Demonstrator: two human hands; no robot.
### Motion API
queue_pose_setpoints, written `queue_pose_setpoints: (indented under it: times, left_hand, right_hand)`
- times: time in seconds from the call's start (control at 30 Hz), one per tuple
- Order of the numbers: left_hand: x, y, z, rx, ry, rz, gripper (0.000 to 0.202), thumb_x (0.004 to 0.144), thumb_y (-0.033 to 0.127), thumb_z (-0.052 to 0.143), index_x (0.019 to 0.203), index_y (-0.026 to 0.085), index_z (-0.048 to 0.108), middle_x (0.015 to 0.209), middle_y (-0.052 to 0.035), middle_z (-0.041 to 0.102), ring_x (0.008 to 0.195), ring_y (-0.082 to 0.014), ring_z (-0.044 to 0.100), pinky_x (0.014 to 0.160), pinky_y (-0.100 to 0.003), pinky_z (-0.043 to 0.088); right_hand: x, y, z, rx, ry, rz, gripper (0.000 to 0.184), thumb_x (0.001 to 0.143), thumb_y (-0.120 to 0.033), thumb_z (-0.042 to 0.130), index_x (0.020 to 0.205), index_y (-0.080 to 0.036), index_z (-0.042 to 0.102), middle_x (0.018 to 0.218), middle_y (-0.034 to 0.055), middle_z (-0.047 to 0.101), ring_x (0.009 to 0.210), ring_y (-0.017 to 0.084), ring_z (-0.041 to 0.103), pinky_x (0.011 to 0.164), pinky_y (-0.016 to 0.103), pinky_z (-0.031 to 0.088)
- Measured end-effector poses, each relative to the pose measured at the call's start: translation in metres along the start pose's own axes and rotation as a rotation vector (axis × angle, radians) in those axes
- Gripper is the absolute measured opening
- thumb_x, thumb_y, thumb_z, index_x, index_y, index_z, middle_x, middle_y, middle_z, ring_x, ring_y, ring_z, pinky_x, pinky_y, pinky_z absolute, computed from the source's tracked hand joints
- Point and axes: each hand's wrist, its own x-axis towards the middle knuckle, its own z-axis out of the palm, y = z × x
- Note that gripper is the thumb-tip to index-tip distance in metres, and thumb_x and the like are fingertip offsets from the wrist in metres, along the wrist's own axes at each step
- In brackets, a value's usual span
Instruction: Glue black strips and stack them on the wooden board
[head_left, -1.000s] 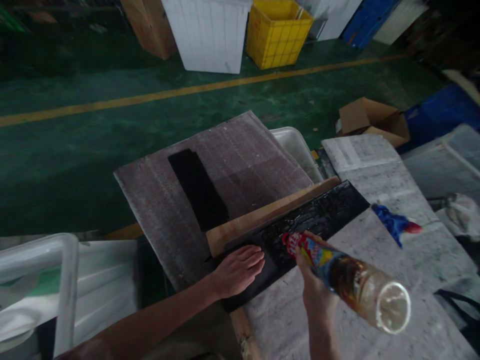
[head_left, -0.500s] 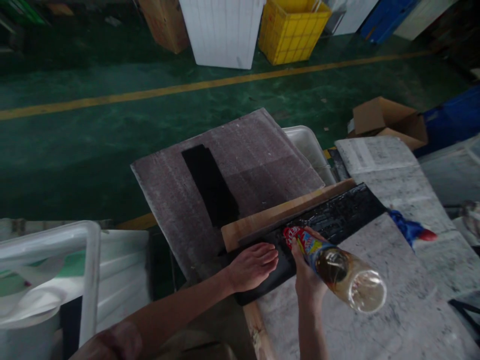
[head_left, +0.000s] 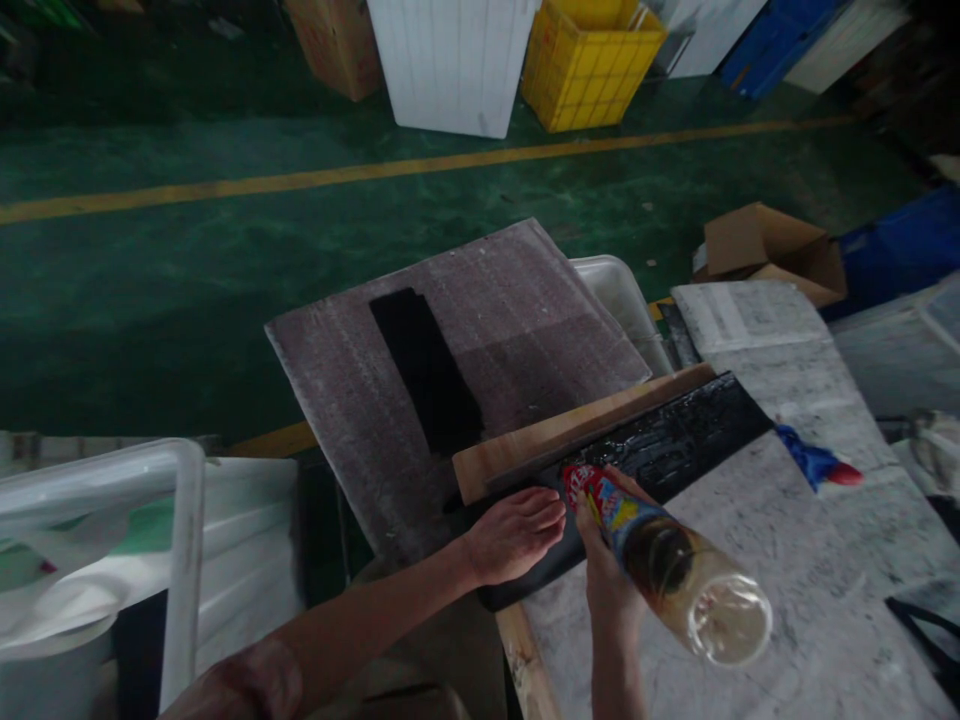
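My right hand [head_left: 611, 560] is wrapped round a plastic bottle [head_left: 667, 560] with a colourful label. The bottle is tilted, its red neck end low over a black strip [head_left: 720, 420] and its clear base towards me. Glossy wet streaks cover the strip to the right of the neck. On the strip's left part, my left hand [head_left: 517, 535] lies flat with its fingers stretched out and close together, holding nothing. Along the strip's far edge runs a wooden bar [head_left: 577, 420]. Whether the bottle's tip touches the strip is hidden.
A greyish board [head_left: 510, 320] beyond the bar carries several black strips [head_left: 427, 370]. A blue and red item [head_left: 814, 462] lies on the worktop [head_left: 750, 560] at right. A white bin [head_left: 187, 540] stands at left, an open cardboard box [head_left: 765, 250] on the far right.
The bottle's neck has shifted slightly left along the black strip, and its base has dropped a little. My left hand stays on the strip. The whole view has moved slightly.
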Motion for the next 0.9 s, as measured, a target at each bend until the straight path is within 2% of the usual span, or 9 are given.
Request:
queue_pose_setpoints:
  times: [0.1,0.23,0.3,0.4,0.5,0.57,0.73,0.9]
  left_hand:
    - [0.0,0.0,-0.001,-0.013,0.011,0.0,0.017,0.092,0.018,0.057,0.107,0.016,0.064,0.121,-0.007,0.069,0.122,-0.02,0.06,0.113,-0.036,0.045]
    - [-0.002,0.001,0.001,-0.003,0.028,0.01,0.024,0.092,0.016,0.056,0.115,0.014,0.062,0.124,-0.0075,0.068,0.122,-0.0208,0.06,0.113,-0.038,0.046]
    - [-0.003,0.001,0.002,0.002,0.02,-0.001,0.028,0.09,0.014,0.057,0.118,0.013,0.061,0.127,-0.0073,0.067,0.123,-0.0205,0.059,0.113,-0.037,0.045]
    - [-0.004,0.002,0.003,-0.005,0.017,-0.013,0.031,0.089,0.012,0.057,0.12,0.012,0.061,0.128,-0.0064,0.067,0.124,-0.0207,0.058,0.114,-0.036,0.045]
    - [-0.005,0.003,0.005,-0.009,-0.005,-0.028,0.033,0.088,0.012,0.058,0.121,0.013,0.06,0.128,-0.0059,0.067,0.125,-0.0211,0.058,0.113,-0.036,0.045]
    - [-0.007,0.004,0.007,-0.008,-0.029,-0.047,0.035,0.088,0.012,0.058,0.123,0.015,0.059,0.129,-0.0051,0.066,0.126,-0.0211,0.058,0.113,-0.036,0.045]
    - [-0.011,0.003,0.012,-0.015,-0.058,-0.066,0.04,0.086,0.012,0.059,0.126,0.017,0.058,0.133,-0.0049,0.065,0.129,-0.0215,0.056,0.114,-0.037,0.046]
    - [-0.009,0.003,0.008,0.001,-0.084,-0.063,0.045,0.083,0.008,0.058,0.128,0.017,0.057,0.134,-0.0056,0.065,0.129,-0.0218,0.057,0.112,-0.038,0.048]
  right_hand:
    - [-0.005,0.007,0.007,0.007,0.002,-0.046,0.05,0.075,-0.034,0.076,0.121,-0.021,0.06,0.125,0.0102,0.063,0.114,0.027,0.06,0.107,0.055,0.046]
    - [0.015,0.008,0.012,0.069,0.097,0.045,0.047,0.077,-0.039,0.074,0.116,-0.017,0.06,0.124,0.0119,0.063,0.113,0.026,0.061,0.108,0.054,0.046]
    - [0.025,0.005,0.005,0.096,0.174,0.085,0.05,0.074,-0.04,0.077,0.115,-0.015,0.062,0.121,0.0131,0.064,0.112,0.028,0.061,0.107,0.054,0.046]
    - [0.025,0.006,-0.014,0.129,0.251,0.11,0.05,0.072,-0.037,0.079,0.114,-0.014,0.063,0.121,0.0138,0.064,0.112,0.029,0.062,0.108,0.056,0.045]
    - [0.02,0.024,-0.032,0.131,0.311,0.119,0.051,0.071,-0.034,0.081,0.115,-0.015,0.064,0.12,0.0133,0.065,0.108,0.028,0.063,0.107,0.057,0.046]
    - [0.028,0.042,-0.039,0.142,0.354,0.112,0.051,0.069,-0.034,0.083,0.113,-0.015,0.065,0.117,0.0125,0.066,0.104,0.028,0.065,0.104,0.058,0.048]
    - [0.089,0.079,-0.053,0.114,0.55,0.072,0.058,0.059,-0.039,0.087,0.107,-0.013,0.067,0.111,0.0121,0.071,0.098,0.028,0.069,0.098,0.054,0.054]
    - [0.154,0.093,-0.072,0.081,0.646,0.095,0.063,0.048,-0.039,0.091,0.099,-0.009,0.07,0.1,0.0106,0.074,0.089,0.028,0.07,0.089,0.05,0.059]
